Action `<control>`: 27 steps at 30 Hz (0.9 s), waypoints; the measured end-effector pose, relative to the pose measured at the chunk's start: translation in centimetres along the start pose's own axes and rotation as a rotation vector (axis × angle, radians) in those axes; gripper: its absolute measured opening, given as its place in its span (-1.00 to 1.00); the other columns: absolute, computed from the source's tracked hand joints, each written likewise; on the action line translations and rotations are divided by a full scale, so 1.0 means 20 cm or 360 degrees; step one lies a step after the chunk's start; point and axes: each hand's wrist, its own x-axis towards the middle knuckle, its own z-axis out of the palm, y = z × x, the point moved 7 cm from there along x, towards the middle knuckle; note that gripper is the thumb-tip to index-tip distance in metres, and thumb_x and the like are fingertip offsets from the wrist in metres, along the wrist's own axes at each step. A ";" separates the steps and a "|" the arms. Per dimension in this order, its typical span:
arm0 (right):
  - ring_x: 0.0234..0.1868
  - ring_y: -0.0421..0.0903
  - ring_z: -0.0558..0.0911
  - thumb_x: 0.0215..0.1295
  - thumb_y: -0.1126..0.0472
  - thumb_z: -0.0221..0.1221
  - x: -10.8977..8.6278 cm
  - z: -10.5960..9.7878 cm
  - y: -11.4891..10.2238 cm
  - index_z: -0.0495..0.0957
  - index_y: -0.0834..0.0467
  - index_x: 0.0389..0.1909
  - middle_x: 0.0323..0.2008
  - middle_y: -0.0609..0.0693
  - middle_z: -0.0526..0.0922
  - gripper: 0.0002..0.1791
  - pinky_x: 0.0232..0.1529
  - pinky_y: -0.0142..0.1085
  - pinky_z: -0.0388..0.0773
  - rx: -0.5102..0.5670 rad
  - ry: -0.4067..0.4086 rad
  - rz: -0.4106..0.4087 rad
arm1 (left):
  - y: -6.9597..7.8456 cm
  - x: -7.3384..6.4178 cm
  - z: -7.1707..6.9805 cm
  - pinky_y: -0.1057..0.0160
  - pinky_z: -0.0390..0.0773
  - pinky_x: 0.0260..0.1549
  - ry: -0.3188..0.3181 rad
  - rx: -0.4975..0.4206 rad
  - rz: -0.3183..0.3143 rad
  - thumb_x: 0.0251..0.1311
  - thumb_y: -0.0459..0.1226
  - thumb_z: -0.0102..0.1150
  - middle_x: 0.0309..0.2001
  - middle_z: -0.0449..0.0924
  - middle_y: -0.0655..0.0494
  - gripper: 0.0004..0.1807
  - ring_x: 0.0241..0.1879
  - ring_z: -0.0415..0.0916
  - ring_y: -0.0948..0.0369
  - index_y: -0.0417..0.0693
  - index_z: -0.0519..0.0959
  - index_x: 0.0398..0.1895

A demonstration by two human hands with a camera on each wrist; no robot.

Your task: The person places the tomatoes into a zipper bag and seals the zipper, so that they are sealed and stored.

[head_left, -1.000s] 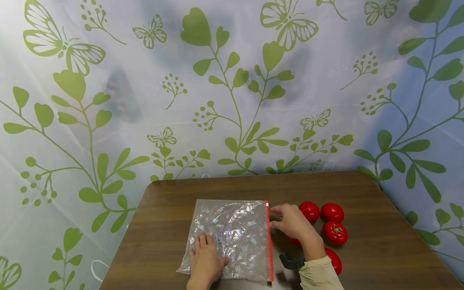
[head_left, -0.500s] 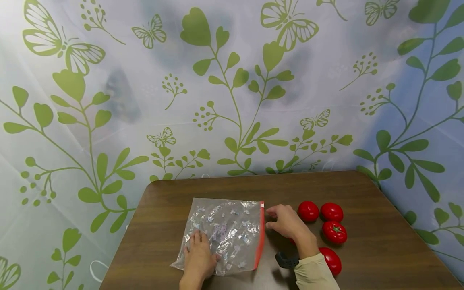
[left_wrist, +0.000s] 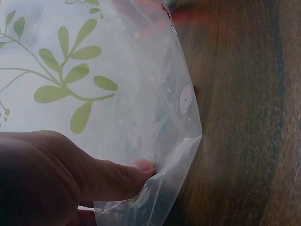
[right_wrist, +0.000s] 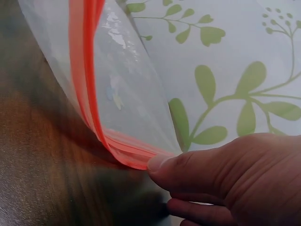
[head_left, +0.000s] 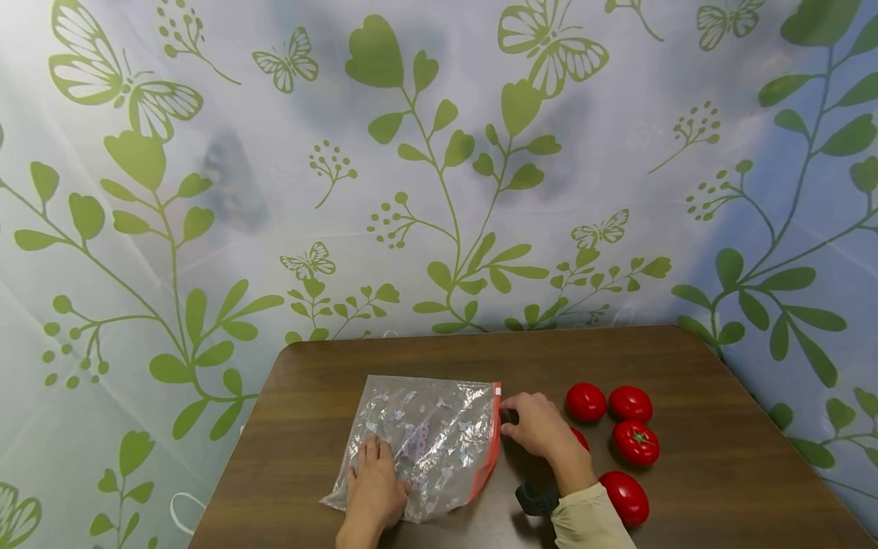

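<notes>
A clear zip bag [head_left: 439,427] with small printed patterns lies on the table, its red zip edge [head_left: 495,438] on the right. My left hand [head_left: 373,488] rests on the bag's lower left part with its fingers extended; in the left wrist view the thumb [left_wrist: 127,176] presses the plastic, which creases beside it. At the far end of the zip edge, my right hand [head_left: 538,427] pinches the red strip. In the right wrist view the thumb tip [right_wrist: 157,162] is on the strip, and the zip edge [right_wrist: 87,70] bows in a curve away from the hand.
Several red tomatoes stand right of the bag: one tomato [head_left: 585,402] at the back, a tomato with a green stem [head_left: 636,442], and one tomato [head_left: 624,498] by the sleeve. Another is partly hidden by the right wrist. A leaf-patterned curtain [head_left: 439,168] hangs behind the brown table [head_left: 309,396].
The bag and both hands have shifted slightly left. The right fingers have come onto the zip edge, and its straight line has turned into a bend, the near end curving left.
</notes>
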 end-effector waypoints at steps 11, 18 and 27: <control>0.15 0.22 0.76 0.30 0.34 0.48 0.03 0.01 -0.05 0.85 0.13 0.03 0.02 0.07 0.86 -0.71 0.25 0.17 0.66 0.0005 0.0020 -0.0079 | 0.00 0.00 -0.01 -0.66 0.11 0.45 -0.0041 -0.0005 -0.0011 0.13 -0.28 0.56 0.60 0.19 -0.57 -0.11 0.62 0.14 -0.47 -0.54 0.37 0.47; -0.03 0.08 0.78 0.28 0.35 0.48 0.09 0.03 -0.07 0.88 0.05 -0.19 -0.11 -0.02 0.85 -0.84 0.11 0.07 0.72 -0.0024 0.0098 -0.0126 | 0.00 0.00 -0.01 -0.66 0.09 0.46 -0.0049 -0.0010 -0.0004 0.14 -0.30 0.55 0.61 0.17 -0.57 -0.11 0.62 0.12 -0.47 -0.54 0.36 0.48; -0.04 0.14 0.78 0.15 0.37 0.52 0.11 0.06 -0.07 0.76 -0.05 -0.46 0.10 0.10 0.82 -0.77 -0.02 0.04 0.70 -0.0050 0.0175 -0.0144 | 0.00 -0.01 -0.01 -0.65 0.07 0.47 -0.0053 -0.0031 0.0012 0.13 -0.31 0.55 0.61 0.16 -0.58 -0.10 0.62 0.11 -0.48 -0.56 0.35 0.48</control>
